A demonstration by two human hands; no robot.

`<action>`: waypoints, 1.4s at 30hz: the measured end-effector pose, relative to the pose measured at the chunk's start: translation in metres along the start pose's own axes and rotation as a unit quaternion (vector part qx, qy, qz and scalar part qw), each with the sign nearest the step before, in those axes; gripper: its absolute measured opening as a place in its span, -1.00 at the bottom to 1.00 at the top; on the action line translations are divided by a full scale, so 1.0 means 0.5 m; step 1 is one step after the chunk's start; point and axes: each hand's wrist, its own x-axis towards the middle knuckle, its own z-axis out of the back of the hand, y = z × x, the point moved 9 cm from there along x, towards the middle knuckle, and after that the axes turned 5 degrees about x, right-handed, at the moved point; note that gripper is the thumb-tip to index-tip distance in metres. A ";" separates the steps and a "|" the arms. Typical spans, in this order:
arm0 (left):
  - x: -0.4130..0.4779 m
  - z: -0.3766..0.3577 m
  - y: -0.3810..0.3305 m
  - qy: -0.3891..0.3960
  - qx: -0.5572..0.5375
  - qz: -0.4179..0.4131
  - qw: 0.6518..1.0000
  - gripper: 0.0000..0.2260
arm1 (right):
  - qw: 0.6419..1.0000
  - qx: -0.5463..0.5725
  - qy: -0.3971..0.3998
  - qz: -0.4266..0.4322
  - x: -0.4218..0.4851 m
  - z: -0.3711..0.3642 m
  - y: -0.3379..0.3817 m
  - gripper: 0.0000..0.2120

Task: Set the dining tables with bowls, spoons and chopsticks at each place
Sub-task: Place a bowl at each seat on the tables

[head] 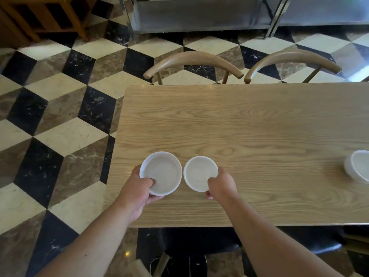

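bowls: left bowl [160, 173] and right bowl [200, 173] side by side, lower centre, over table [239, 120] | hands: left hand [137, 190], right hand [221, 182] each pinch a near rim, thumb inside | third bowl [359, 166] at right edge | progress: early, no spoons or chopsticks visible

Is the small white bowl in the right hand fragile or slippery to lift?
Likely rigid and breakable: the bowl looks like glazed ceramic. Its glossy surface may slip, since the right hand pinches only the rim. Low and wide, it should hardly tip.
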 end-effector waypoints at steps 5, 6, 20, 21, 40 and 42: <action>0.016 0.028 -0.031 0.037 0.003 -0.003 0.999 -0.58 | 0.996 -0.082 -0.043 -0.012 -0.021 0.004 0.020 -0.66; 0.021 0.040 -0.039 0.040 0.003 -0.005 0.999 -0.58 | 0.987 -0.141 -0.080 0.012 -0.032 0.016 0.042 -0.60; 0.057 0.618 -0.362 0.115 0.078 -0.093 0.986 -0.64 | 0.987 -0.014 0.082 0.140 -0.355 -0.604 0.671 -0.68; 0.061 0.658 -0.388 0.112 0.072 -0.097 0.986 -0.67 | 0.988 -0.007 0.082 0.132 -0.364 -0.633 0.705 -0.64; 0.494 0.705 -0.901 0.180 0.129 -0.113 0.969 -0.63 | 0.963 0.260 0.032 0.060 0.003 -0.711 1.132 -0.72; 0.550 0.662 -0.989 0.201 0.143 -0.109 0.963 -0.66 | 0.957 0.284 0.029 0.053 0.063 -0.675 1.199 -0.77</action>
